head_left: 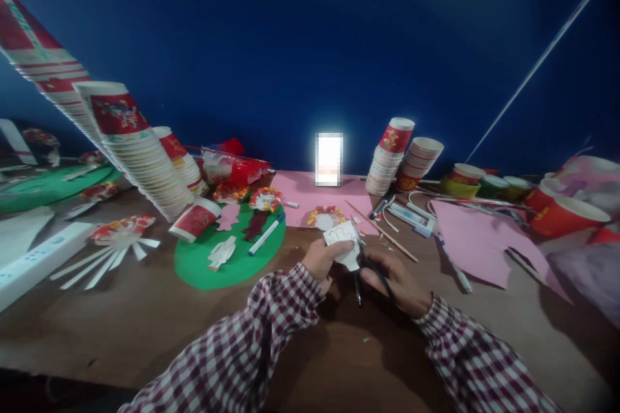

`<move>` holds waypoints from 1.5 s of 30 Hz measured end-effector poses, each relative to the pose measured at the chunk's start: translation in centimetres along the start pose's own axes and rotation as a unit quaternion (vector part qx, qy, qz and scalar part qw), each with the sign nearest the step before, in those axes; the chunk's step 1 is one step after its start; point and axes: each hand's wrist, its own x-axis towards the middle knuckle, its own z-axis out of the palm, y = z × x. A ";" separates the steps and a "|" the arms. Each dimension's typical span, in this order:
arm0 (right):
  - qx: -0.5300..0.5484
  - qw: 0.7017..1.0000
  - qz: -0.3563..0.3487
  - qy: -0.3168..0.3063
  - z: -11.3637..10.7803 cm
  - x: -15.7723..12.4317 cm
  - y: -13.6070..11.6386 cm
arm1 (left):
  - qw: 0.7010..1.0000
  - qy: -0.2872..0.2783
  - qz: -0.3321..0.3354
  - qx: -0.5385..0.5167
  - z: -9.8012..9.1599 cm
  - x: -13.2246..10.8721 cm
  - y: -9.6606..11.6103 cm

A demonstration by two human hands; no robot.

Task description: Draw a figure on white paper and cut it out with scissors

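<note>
White paper (343,230) with a drawn dark outline is resting in the left hand (320,261), above the brown table (334,348). The left hand is pinching it, the thumb lying across its face. The right hand (400,279) is grasping black scissors (362,253), whose blades are standing at the paper's right side. By my judgement, the paper is being very light, a little stiff, hardly slippery, but easy to crease or tear. Its left lower edge, away from the blades, is seeming the safest place for holding it.

Left grip (320,259) pinched, right grip (404,282) curled, close together.
</note>
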 end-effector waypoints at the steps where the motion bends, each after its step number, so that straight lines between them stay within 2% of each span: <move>1: -0.002 1.000 -0.003 0.001 0.0 0.0 0.1 | 1.000 -0.003 0.003 0.004 0.0 0.0 0.0; 5: -0.009 1.000 -0.016 0.025 0.1 0.0 0.2 | 1.000 0.004 0.013 0.015 -0.1 0.1 -0.2; 14: -0.006 0.999 -0.016 0.037 0.3 0.2 0.3 | 1.000 0.018 0.015 0.015 0.0 0.1 -0.3; 27: -0.012 0.999 -0.001 0.039 0.3 0.1 0.2 | 0.999 0.027 0.025 0.021 -0.1 0.2 -0.4; 45: 0.003 0.999 -0.005 0.043 0.5 0.1 0.2 | 1.000 0.016 0.005 -0.002 0.0 0.1 -0.4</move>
